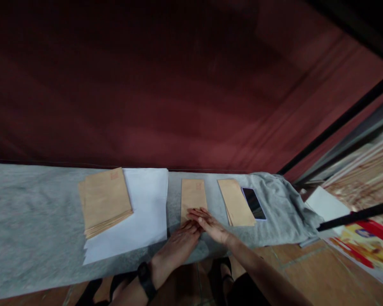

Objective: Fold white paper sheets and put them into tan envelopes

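Observation:
A brown paper envelope (193, 193) lies upright before me on the grey cloth, a faint red print near its top right. My left hand (183, 236) rests flat at its lower end, a black band around that wrist. Across the left fingers lies my right hand (210, 225), its fingers stretched out over the envelope's lower part. Neither hand grips anything that I can see. The envelope's bottom edge is hidden under the hands.
To the left, a stack of brown envelopes (107, 199) sits on white paper sheets (150, 212). On the right are a few more envelopes (238, 204) and a phone (253, 204). The grey cloth (35, 229) ends at a dark red curtain (166, 106). A colourful box (370, 246) stands at far right.

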`<state>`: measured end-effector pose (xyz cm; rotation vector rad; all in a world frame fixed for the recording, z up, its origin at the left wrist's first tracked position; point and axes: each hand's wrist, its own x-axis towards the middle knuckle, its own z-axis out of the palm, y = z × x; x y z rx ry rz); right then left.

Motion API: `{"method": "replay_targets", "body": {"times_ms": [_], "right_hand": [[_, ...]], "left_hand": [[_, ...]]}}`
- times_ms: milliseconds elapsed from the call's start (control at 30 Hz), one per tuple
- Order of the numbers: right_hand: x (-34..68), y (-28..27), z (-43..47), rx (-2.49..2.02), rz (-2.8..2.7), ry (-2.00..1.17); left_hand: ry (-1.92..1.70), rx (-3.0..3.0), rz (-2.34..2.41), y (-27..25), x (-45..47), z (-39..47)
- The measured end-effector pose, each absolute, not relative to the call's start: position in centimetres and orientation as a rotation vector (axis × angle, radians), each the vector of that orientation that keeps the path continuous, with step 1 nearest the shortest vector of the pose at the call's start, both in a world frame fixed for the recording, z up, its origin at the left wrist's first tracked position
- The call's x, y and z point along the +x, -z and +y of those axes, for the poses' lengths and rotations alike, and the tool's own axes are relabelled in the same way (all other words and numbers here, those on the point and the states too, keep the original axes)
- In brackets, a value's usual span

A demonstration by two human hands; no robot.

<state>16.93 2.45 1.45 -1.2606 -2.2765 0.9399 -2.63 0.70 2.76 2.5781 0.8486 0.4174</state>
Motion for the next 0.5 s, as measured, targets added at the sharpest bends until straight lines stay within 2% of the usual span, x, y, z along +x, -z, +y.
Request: {"method": "replay_targets", "body": {"times_ms": [200,367,500], "right_hand": [[17.5,-0.5,0.5,-1.273,-1.857,-1.02],[18.3,-0.8,0.5,-1.132,-1.818,-1.161],[18.4,-0.2,0.7,-1.148,-1.971,-0.973]], "left_hand": [[-0.466,2.461,0.914,-2.5,-2.8,1.4],[-0.39,2.397,1.087,-2.5,-2.7,2.1],[-0.39,2.382,1.178,-1.7,-2.5,2.2]]}}
